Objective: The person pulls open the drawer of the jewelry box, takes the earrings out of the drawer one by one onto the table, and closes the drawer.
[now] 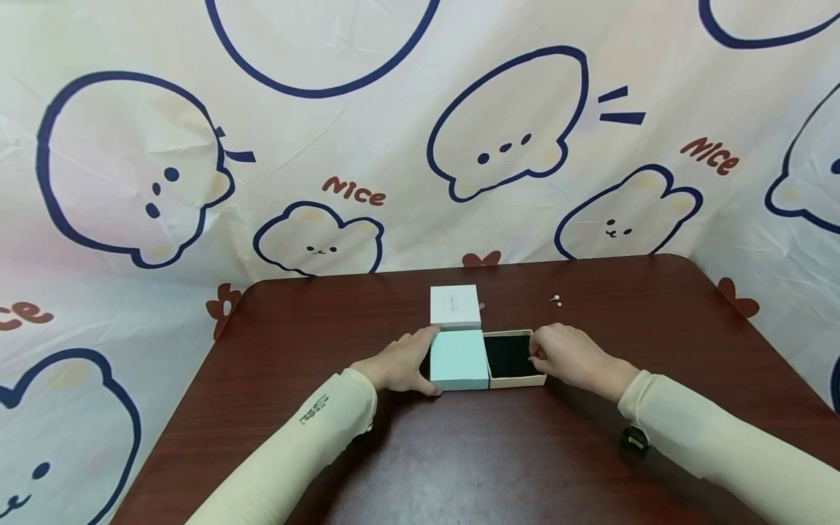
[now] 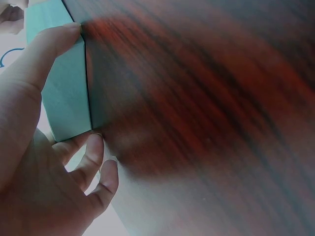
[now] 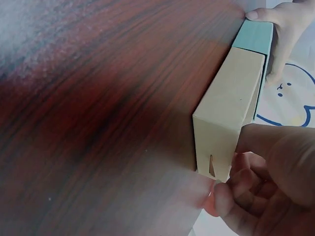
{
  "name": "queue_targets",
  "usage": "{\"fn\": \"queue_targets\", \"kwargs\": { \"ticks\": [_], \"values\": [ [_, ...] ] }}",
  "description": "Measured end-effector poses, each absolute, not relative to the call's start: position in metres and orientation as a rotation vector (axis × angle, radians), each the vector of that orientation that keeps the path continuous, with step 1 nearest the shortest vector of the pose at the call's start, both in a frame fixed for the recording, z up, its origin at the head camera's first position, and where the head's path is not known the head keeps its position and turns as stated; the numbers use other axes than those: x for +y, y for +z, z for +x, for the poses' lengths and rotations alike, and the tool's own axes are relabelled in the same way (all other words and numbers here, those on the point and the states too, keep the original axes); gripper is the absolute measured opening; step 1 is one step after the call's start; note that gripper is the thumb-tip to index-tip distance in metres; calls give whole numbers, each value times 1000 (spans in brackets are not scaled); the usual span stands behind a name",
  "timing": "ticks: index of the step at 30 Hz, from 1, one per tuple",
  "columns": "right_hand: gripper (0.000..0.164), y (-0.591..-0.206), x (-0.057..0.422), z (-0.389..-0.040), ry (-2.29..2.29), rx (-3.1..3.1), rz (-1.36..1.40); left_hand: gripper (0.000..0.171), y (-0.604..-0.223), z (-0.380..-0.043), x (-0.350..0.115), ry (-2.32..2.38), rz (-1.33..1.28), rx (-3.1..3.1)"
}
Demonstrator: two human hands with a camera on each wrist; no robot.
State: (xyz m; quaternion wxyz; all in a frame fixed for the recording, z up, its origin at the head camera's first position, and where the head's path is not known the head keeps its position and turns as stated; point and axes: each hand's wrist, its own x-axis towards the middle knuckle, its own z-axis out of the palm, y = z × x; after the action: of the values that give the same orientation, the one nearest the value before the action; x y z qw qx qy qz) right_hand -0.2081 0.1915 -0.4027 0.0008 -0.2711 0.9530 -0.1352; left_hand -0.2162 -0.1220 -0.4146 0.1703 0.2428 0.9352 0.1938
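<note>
My left hand (image 1: 403, 364) holds a teal square box (image 1: 459, 359) by its left side, thumb at the near corner and fingers at the far corner. The thumb lies along the teal wall (image 2: 66, 93) in the left wrist view. Right beside this box stands an uncovered cream box (image 1: 517, 382) with a black insert (image 1: 508, 356). Over its right edge is my right hand (image 1: 569, 356), fingers curled and fingertips close over the insert. A small shiny piece (image 1: 530, 358) shows at the pinched fingertips; I cannot tell its kind. The right wrist view shows the cream box's wall (image 3: 229, 88).
A white box (image 1: 455, 306) with small printing lies behind the teal box. Small pearl-like earrings (image 1: 556, 300) lie farther back on the right. All rest on a dark reddish wood table (image 1: 420, 467), with a cartoon-printed curtain (image 1: 407, 146) behind it.
</note>
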Motion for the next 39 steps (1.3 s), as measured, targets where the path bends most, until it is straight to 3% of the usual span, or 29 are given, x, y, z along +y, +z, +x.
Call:
{"fn": "queue_targets", "kwargs": {
  "ticks": [12, 22, 39],
  "values": [
    [24, -405, 187, -211, -395, 2980, -834, 109, -415, -216, -122, 560, 685, 2657],
    [10, -407, 192, -213, -517, 2942, -857, 109, -415, -216, -123, 556, 692, 2659],
    [16, -411, 196, -212, -636, 2968, -908, 110, -417, -216, -123, 538, 690, 2660]
  ]
}}
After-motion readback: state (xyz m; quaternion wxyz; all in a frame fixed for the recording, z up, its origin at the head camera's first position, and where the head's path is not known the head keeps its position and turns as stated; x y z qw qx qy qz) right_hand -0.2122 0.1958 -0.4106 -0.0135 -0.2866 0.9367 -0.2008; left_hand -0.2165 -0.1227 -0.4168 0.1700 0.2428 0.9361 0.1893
